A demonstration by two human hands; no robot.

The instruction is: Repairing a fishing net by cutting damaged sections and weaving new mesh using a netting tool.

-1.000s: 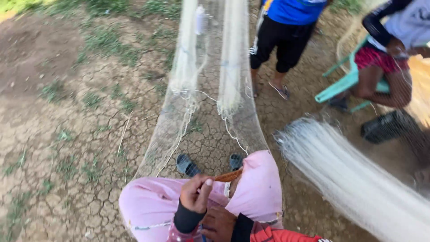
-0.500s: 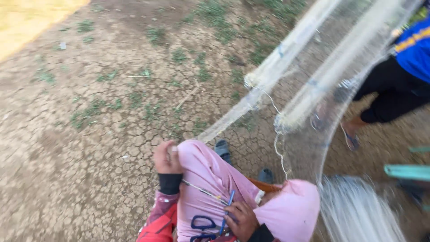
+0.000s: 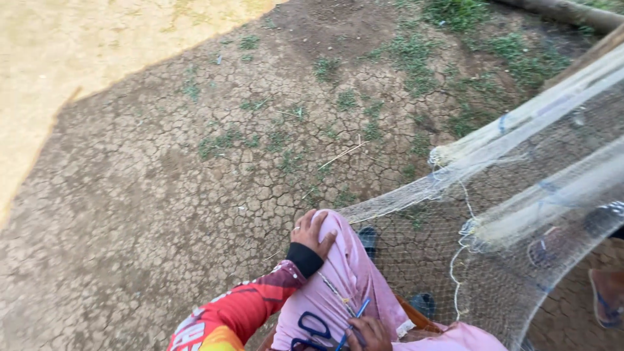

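I sit in pink trousers. My left hand, in a red sleeve with a black cuff, rests flat on my left knee with nothing in it. At the bottom edge my right hand grips a thin blue tool on my lap. Blue-handled scissors lie on the lap beside it. A pale fishing net stretches from my legs up to the right, bunched into two thick bands.
Cracked dry earth with grass patches spreads ahead and left. My dark sandals show under the net. Another person's sandalled foot stands at the right edge. A log lies at the top right.
My left hand left my right hand at the lap and came to rest on my left knee. The view has swung left, so the other people are nearly out of sight.
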